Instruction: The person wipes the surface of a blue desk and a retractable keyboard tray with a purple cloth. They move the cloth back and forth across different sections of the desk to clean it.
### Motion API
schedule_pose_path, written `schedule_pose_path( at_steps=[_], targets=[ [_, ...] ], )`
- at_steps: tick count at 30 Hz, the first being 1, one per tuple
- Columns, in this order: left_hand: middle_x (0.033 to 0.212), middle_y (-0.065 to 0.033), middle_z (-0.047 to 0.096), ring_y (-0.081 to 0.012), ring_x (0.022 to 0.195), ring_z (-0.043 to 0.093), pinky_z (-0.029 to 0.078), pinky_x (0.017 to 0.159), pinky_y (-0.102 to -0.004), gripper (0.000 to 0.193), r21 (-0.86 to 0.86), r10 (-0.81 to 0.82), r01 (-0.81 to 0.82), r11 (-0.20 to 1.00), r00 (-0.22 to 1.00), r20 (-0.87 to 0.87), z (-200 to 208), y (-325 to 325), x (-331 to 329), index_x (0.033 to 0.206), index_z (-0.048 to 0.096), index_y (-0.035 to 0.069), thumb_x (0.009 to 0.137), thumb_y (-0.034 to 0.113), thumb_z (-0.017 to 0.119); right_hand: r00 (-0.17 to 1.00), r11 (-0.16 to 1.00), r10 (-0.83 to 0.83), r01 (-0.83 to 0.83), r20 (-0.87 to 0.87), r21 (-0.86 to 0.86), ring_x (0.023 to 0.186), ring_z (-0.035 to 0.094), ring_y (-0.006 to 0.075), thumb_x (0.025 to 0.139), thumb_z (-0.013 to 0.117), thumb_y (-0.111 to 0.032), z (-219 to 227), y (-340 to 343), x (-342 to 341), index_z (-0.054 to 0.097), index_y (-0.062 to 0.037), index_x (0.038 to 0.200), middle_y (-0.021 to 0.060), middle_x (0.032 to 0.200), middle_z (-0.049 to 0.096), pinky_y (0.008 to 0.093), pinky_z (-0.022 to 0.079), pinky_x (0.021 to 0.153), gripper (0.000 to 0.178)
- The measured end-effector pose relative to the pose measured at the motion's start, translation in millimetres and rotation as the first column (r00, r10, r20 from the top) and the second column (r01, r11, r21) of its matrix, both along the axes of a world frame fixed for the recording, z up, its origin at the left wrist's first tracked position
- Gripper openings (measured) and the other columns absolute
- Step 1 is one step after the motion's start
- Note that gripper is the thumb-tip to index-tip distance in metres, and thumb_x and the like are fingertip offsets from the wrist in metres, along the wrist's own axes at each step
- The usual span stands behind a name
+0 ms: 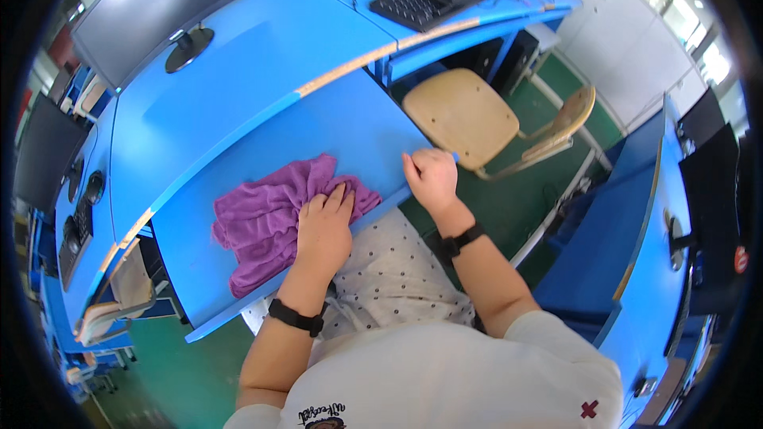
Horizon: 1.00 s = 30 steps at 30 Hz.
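A crumpled purple cloth (266, 210) lies on a blue pull-out keyboard tray (342, 119) in front of my body. My left hand (324, 226) presses down on the cloth's right part, its fingers bent into the folds. At the tray's right front corner my right hand (433, 179) is closed round the edge, thumb on the upper side. The tray sticks out from under the blue desk (246, 71). A black band circles each of my wrists.
On the desk stands a monitor (163, 12) at the left. Black keyboards (413, 8) lie on the adjoining desk at the back. A wooden chair (461, 111) is close to the tray's right side. Another blue desk (636, 270) with monitors runs along the far right.
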<state>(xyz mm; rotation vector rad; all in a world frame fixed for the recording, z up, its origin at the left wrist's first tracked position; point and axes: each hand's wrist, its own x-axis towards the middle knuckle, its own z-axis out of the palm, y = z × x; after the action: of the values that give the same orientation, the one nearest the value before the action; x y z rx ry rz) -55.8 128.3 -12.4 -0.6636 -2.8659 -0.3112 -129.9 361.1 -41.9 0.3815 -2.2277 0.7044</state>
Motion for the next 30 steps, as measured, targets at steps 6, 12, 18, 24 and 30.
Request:
schedule_pose_path(
  at_steps=[6, 12, 18, 24, 30],
  targets=[
    [0.149, -0.0213, 0.047, -0.0404, 0.136, 0.046, 0.04, 0.11, -0.0496, 0.05, 0.324, -0.083, 0.086, 0.942, 0.996, -0.025, 11, -17, 6, 0.132, 0.06, 0.004, 0.082, -0.002, 0.055, 0.907, 0.971, 0.217, -0.163, 0.361, -0.173, 0.077, 0.064, 0.0347, 0.086, 0.069, -0.013, 37, -43, 34, 0.065, -0.0039, 0.095, 0.014, 0.08, 0.063, 0.0444, 0.051, 0.069, 0.013],
    [0.141, -0.022, 0.054, -0.0394, 0.132, 0.051, 0.043, 0.108, -0.049, 0.04, 0.337, -0.092, 0.078, 0.938, 0.995, 0.026, 23, -47, 30, 0.124, 0.065, 0.004, 0.085, 0.002, 0.059, 0.849, 0.891, 0.398, -0.448, 0.348, 0.071, 0.101, 0.062, 0.0375, 0.084, 0.071, -0.012, 51, -86, 41, 0.057, -0.0034, 0.126, 0.0176, 0.111, 0.06, 0.0458, 0.053, 0.082, 0.045],
    [0.14, -0.0207, 0.056, -0.0386, 0.131, 0.051, 0.043, 0.107, -0.049, 0.036, 0.326, -0.036, 0.035, 0.945, 0.999, -0.002, 43, -66, 59, 0.124, 0.066, 0.005, 0.088, 0.008, 0.062, 0.805, 0.879, 0.22, -0.408, 0.551, 0.246, 0.09, 0.066, 0.0373, 0.083, 0.071, -0.011, 40, -82, 26, 0.058, -0.0056, 0.114, 0.0149, 0.101, 0.067, 0.0457, 0.054, 0.075, 0.034],
    [0.138, -0.0223, 0.057, -0.0381, 0.131, 0.052, 0.042, 0.108, -0.0489, 0.036, 0.352, -0.036, 0.028, 0.936, 0.999, 0.016, 39, -75, 71, 0.123, 0.066, 0.004, 0.089, 0.011, 0.06, 0.868, 0.919, 0.061, -0.241, 0.492, 0.311, 0.083, 0.068, 0.0401, 0.086, 0.073, -0.022, 47, -80, 24, 0.059, -0.0072, 0.114, 0.0181, 0.088, 0.07, 0.0492, 0.054, 0.07, 0.035],
    [0.137, -0.0208, 0.058, -0.0374, 0.127, 0.054, 0.045, 0.105, -0.0484, 0.034, 0.359, -0.034, 0.018, 0.933, 0.999, 0.039, 40, -81, 77, 0.124, 0.067, 0.006, 0.09, 0.011, 0.062, 0.849, 0.923, -0.033, -0.177, 0.527, 0.343, 0.082, 0.068, 0.0417, 0.087, 0.071, -0.023, 44, -87, 15, 0.059, -0.0066, 0.114, 0.0206, 0.086, 0.07, 0.0511, 0.053, 0.07, 0.034]
  ],
)
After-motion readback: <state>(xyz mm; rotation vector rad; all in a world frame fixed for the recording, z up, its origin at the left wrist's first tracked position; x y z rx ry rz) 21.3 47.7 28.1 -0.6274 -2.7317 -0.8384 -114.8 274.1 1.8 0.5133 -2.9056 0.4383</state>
